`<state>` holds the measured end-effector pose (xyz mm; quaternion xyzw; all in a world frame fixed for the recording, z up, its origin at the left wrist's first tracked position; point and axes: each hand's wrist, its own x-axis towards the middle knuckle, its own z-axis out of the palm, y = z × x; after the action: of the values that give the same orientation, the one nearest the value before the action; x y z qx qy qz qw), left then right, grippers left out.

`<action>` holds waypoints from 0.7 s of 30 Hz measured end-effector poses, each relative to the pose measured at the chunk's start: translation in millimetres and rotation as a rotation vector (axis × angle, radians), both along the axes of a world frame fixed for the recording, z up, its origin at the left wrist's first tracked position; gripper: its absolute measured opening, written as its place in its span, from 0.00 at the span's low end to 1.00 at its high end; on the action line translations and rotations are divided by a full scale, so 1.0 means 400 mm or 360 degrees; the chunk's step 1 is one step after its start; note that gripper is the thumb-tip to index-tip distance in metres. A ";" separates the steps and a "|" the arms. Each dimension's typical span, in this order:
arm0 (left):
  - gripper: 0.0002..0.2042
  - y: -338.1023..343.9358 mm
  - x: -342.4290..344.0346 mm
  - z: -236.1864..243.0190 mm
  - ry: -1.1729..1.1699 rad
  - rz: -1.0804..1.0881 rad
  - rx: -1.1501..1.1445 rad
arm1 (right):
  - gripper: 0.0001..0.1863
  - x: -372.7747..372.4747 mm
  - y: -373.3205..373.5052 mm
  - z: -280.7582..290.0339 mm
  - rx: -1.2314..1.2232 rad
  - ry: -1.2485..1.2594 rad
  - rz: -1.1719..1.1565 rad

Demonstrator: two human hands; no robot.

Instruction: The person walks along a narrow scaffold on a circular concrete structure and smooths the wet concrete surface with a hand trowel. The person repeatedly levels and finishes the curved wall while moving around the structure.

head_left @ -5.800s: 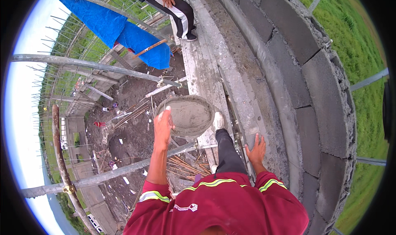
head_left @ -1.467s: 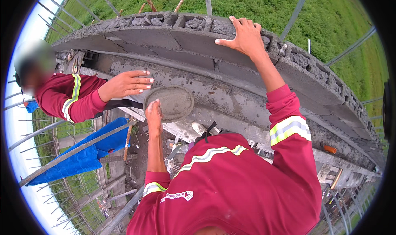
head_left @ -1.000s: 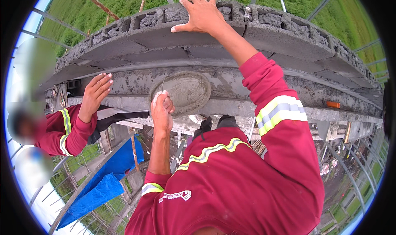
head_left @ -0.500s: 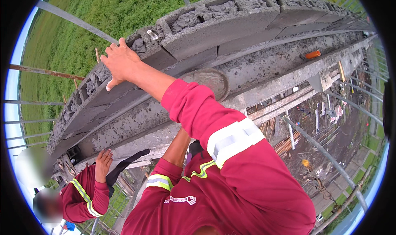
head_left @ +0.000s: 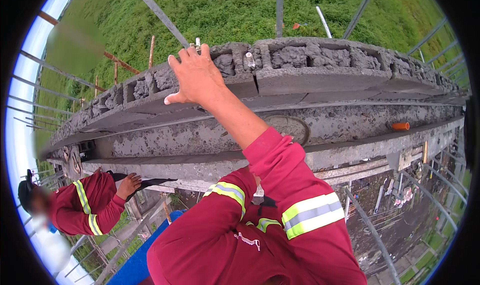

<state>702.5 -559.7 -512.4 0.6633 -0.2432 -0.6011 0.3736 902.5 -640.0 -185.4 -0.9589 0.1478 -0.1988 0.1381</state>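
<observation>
Right hand [head_left: 196, 79] spread, fingers over top edge of block wall [head_left: 325, 80]. Left hand [head_left: 287, 137] mostly hidden behind right sleeve [head_left: 274, 152]; can't tell its grip. Mortar pan [head_left: 308, 131] just beside left hand, partly covered. Orange pipe stub [head_left: 400, 126] well right of both hands.

A concrete ledge [head_left: 345, 121] beside the block wall [head_left: 325, 80] carries an orange pipe piece [head_left: 400, 126] and dark spatter [head_left: 185, 138].
</observation>
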 end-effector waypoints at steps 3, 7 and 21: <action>0.26 0.006 -0.023 -0.003 -0.0036 -0.0036 0.0005 | 0.53 0.014 0.006 0.007 -0.0023 -0.0063 0.0047; 0.31 0.024 0.011 -0.012 -0.0040 -0.0027 0.0034 | 0.54 0.017 0.015 0.034 -0.0083 0.0105 0.0066; 0.21 0.270 0.200 0.074 -0.0869 -0.0092 -0.0071 | 0.54 0.015 0.006 -0.007 -0.0260 -0.0039 0.0052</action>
<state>782.5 -451.6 -482.9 0.7852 -0.3669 -0.4050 0.2914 908.4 -637.6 -188.3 -0.9668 0.1136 -0.2195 0.0644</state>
